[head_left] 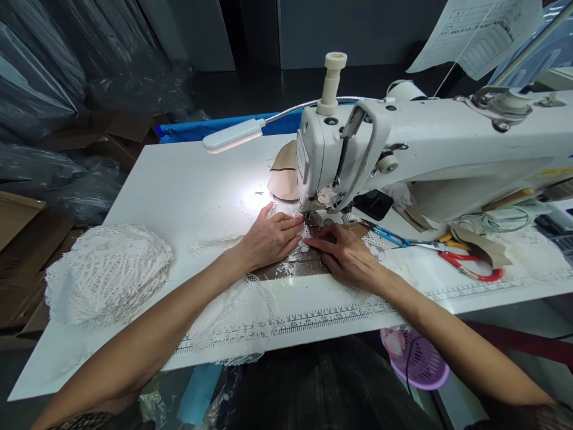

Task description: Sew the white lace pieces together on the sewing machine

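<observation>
White lace (233, 307) lies over the front of the sewing machine table and runs up under the needle area of a white sewing machine (320, 140). My left hand (274, 236) rests flat on the lace left of the presser foot, fingers stretched toward it. On the other side, my right hand (342, 251) has its fingers bent, with the index finger reaching to the lace edge close to the foot; it appears to pinch the lace there. Both hands lie near the brown metallic bed plate (290, 270). The needle tip is hard to make out.
A lace pile (114, 272) sits at the left. Beige fabric pieces (284, 173) lie behind the needle. At the right are blue snips (389, 235), red-handled scissors (474, 269) and a black phone (375, 204). A lamp (233, 136) hangs above; a purple basket (421, 361) stands below.
</observation>
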`<control>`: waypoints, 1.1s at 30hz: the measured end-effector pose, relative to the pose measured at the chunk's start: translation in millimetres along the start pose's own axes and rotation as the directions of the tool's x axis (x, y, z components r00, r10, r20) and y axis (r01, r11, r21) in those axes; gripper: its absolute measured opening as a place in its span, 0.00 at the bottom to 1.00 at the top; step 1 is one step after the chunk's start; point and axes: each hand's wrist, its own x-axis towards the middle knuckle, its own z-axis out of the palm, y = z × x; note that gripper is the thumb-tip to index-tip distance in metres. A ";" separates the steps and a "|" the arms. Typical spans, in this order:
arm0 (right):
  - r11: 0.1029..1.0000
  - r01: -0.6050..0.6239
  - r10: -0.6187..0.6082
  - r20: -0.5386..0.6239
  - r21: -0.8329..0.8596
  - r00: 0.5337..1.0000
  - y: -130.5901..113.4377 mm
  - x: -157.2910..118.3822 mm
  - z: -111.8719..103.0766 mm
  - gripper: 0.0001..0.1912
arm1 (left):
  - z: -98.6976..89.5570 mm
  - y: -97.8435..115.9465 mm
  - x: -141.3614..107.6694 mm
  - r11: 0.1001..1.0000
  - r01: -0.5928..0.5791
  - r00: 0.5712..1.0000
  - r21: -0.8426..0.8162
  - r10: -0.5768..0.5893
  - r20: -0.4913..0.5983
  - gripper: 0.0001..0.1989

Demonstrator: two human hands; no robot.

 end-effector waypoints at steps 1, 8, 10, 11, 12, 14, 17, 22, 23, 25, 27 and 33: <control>1.000 -0.001 0.001 0.001 0.003 1.000 0.1 -0.1 0.0 0.20 | -0.2 0.3 0.1 1.000 0.001 1.000 0.002 -0.001 0.001 0.15; 1.000 -0.018 0.017 0.012 0.020 1.000 -0.6 0.1 -0.6 0.20 | -1.9 2.6 1.7 1.000 0.009 1.000 0.000 -0.009 0.000 0.15; 0.999 -0.022 0.022 0.013 0.025 1.000 -0.5 0.3 -0.5 0.20 | -2.3 3.1 2.2 1.000 0.013 1.000 -0.007 -0.013 0.001 0.15; 0.999 -0.024 0.024 0.014 0.027 1.000 -0.4 0.4 -0.5 0.20 | -2.4 3.2 2.4 1.000 0.016 1.000 -0.009 -0.016 0.001 0.14; 0.999 -0.025 0.024 0.016 0.028 1.000 -0.2 0.4 -0.4 0.20 | -2.5 3.4 2.7 1.000 0.019 1.000 -0.009 -0.019 0.001 0.14; 0.999 -0.024 0.024 0.016 0.030 1.000 0.0 0.5 -0.4 0.20 | -2.5 3.5 3.2 1.000 0.025 1.000 -0.008 -0.025 0.002 0.14; 0.999 -0.032 0.032 0.015 0.027 0.999 -0.2 0.6 -0.1 0.20 | -2.6 3.5 3.9 0.999 0.040 0.999 -0.012 -0.040 0.010 0.15; 0.999 -0.047 0.047 0.017 0.018 0.999 -0.7 1.3 0.9 0.20 | -2.7 5.2 5.2 0.997 0.070 0.997 -0.018 -0.069 0.028 0.15; 0.999 -0.042 0.042 0.015 0.016 0.999 -0.8 1.5 1.0 0.20 | -2.6 5.9 5.5 0.997 0.079 0.996 -0.013 -0.079 0.033 0.15; 1.000 -0.030 0.030 0.010 0.006 0.999 -0.8 2.0 1.2 0.20 | -2.2 7.4 6.0 0.995 0.102 0.994 0.002 -0.102 0.041 0.15; 1.000 -0.027 0.027 0.002 -0.011 1.000 -0.8 2.6 1.2 0.20 | -1.7 8.7 6.7 0.992 0.123 0.991 0.019 -0.124 0.049 0.16; 0.993 -0.062 0.069 0.075 -0.096 0.995 -1.7 7.9 0.8 0.21 | 0.4 7.3 10.1 0.985 0.163 0.985 0.056 -0.165 0.042 0.16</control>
